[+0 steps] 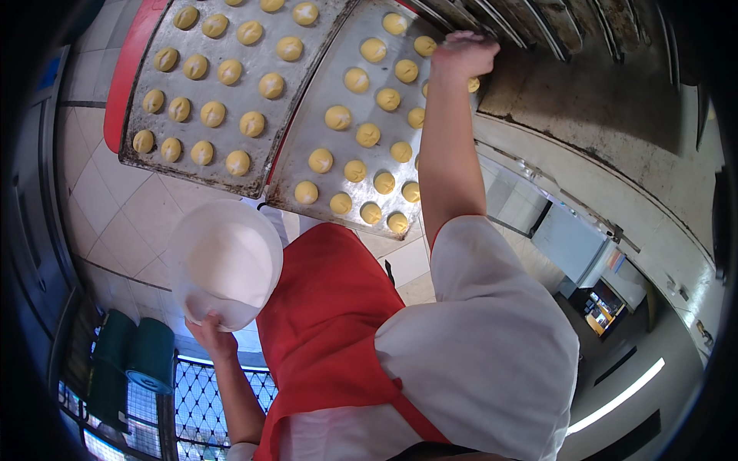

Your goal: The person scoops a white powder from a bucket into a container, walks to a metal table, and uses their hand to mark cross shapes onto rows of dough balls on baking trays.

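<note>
My left hand (209, 332) grips the rim of a round white plastic tub (180, 265). White powder or fine grains (231, 261) lie inside it. My right hand (464, 54) reaches over the far right part of a metal baking tray (296, 173). Its fingers are curled down, and what they hold, if anything, is hidden. Rows of round yellow dough pieces (338, 117) with scored tops rest on this tray, some with white on top. My right forearm covers several of them. A second baking tray (138, 127) lies alongside to the left, bearing similar dough pieces (212, 114).
A red surface (119, 100) shows under the left tray's edge. At the right stands a rack or oven with metal rails (546, 31) above a stained ledge (584, 100). Dark green cylinders (150, 353) stand at lower left. Tiled floor (138, 215) lies below.
</note>
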A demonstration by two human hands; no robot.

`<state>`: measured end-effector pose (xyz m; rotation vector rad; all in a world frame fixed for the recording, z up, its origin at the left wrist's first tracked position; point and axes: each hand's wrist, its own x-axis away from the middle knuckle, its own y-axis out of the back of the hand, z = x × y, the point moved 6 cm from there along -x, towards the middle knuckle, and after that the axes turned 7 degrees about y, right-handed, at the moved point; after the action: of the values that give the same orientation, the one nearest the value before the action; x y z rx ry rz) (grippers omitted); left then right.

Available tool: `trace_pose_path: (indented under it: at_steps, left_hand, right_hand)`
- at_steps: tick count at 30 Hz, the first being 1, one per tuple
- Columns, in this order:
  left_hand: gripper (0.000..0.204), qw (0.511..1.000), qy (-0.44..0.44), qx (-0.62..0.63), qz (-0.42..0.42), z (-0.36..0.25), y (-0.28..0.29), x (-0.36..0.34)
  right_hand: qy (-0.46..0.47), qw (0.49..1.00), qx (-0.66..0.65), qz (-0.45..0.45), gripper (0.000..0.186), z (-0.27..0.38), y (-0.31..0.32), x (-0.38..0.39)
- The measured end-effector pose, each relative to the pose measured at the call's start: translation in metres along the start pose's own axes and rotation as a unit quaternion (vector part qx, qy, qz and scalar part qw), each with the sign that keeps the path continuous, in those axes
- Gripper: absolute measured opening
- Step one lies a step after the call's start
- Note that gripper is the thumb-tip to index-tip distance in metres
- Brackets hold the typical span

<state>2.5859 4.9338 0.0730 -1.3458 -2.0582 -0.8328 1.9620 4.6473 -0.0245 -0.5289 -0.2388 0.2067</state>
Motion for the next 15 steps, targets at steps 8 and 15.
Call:
trace_pose_path:
  at_steps: [8,15]
  left_hand:
    - [0.069,0.999,-0.021,0.028,-0.018,-0.006,0.001,0.007]
    - [0.069,0.998,-0.049,-0.003,0.025,-0.016,0.027,0.006]
  right_hand:
    - [-0.087,0.995,-0.040,0.035,0.030,0.027,0.019,0.025]
    - [-0.075,0.997,-0.005,-0.009,0.028,0.006,0.045,0.054]
